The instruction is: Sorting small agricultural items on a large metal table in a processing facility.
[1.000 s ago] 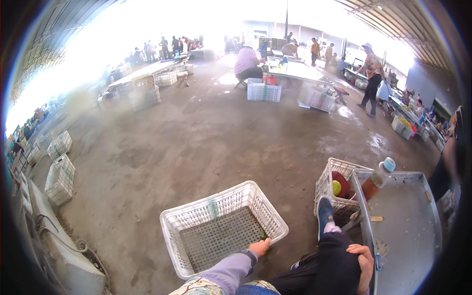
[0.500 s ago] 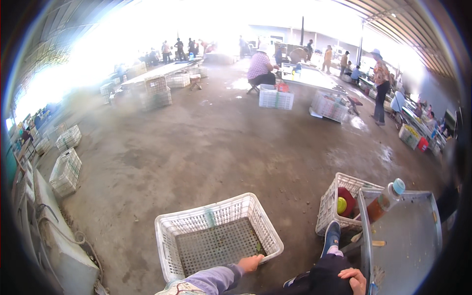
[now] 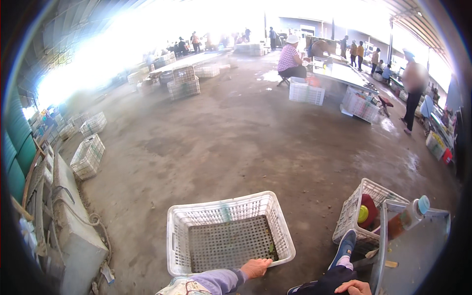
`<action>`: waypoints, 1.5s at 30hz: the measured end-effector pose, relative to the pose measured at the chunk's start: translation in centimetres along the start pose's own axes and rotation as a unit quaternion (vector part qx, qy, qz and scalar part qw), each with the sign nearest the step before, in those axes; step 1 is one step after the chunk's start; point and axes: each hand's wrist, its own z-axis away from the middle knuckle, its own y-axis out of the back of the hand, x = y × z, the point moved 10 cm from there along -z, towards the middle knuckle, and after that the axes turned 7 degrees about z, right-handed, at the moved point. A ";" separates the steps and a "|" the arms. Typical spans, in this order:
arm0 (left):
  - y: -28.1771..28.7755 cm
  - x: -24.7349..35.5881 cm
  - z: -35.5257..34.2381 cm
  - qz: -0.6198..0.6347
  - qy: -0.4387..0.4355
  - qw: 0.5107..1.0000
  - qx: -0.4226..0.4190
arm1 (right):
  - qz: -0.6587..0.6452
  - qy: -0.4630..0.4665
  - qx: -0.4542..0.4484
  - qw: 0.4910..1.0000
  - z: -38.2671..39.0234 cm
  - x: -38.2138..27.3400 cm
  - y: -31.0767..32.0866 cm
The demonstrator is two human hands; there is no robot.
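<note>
My left hand [image 3: 254, 268], in a lilac sleeve, is closed on the near right rim of a white plastic crate [image 3: 223, 206] on the floor, which holds only a few leaf scraps. My right hand [image 3: 352, 287] rests with curled fingers on my dark-trousered knee at the bottom edge, beside a metal tray [image 3: 423, 246]. A bottle with orange-brown liquid [image 3: 406, 220] and pale blue cap stands at the tray's left side. Behind it, another crate [image 3: 350, 206] holds a red object and a yellow-green one, near my blue shoe [image 3: 345, 243].
Concrete floor [image 3: 221, 147] stretches ahead. Crates [image 3: 87, 156] stand along the left by a concrete ledge [image 3: 81, 221] with rope. Farther off, people sit and stand at long tables, including a seated person [image 3: 290, 61] in a checked top and a standing person [image 3: 413, 98] at right.
The view has turned slightly left, so the background shifts rightward and more of the left side shows. My left hand stays on the crate rim, my right on my knee.
</note>
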 end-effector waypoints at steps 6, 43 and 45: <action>0.0 0.2 0.2 -0.016 0.005 1.000 -0.013 | -0.001 0.036 0.032 0.999 0.1 -0.7 0.3; -0.5 0.7 -0.5 0.004 0.001 0.999 -0.048 | 0.001 0.060 0.130 0.990 5.0 2.3 2.8; 0.5 0.3 -0.5 0.013 0.029 0.999 0.003 | 0.006 0.069 0.139 0.988 4.7 2.7 3.2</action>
